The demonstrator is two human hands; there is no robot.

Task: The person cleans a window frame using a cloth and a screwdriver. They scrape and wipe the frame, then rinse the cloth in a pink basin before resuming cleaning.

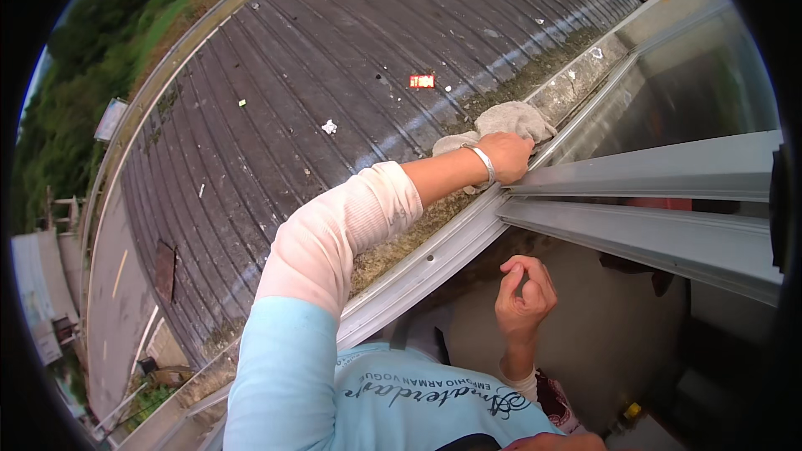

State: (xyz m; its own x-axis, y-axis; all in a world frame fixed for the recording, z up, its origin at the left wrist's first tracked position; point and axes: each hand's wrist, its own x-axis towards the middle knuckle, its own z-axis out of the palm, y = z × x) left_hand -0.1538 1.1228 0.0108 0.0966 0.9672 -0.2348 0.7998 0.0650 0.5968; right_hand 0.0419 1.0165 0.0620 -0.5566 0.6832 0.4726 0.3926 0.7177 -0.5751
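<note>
My left hand (510, 155), with a silver bangle at the wrist, reaches out over the window sill and grips a grey cloth (510, 120). Bunched up, the cloth rests on the weathered concrete ledge (395, 250) just outside the aluminium window track (432, 263). Part of it lies hidden behind my hand and wrist. Indoors, below the track, my right hand (526, 294) is held up with its fingers curled in and the thumb meeting the forefinger. I see nothing in it.
Two aluminium sash frames (645, 166) stand close at the right, beside a glass pane (695, 81). Outside spreads a dark ribbed roof (301, 81) with scattered litter, including a red packet (421, 81) and crumpled white paper (329, 127). A road (119, 275) runs beyond the roof.
</note>
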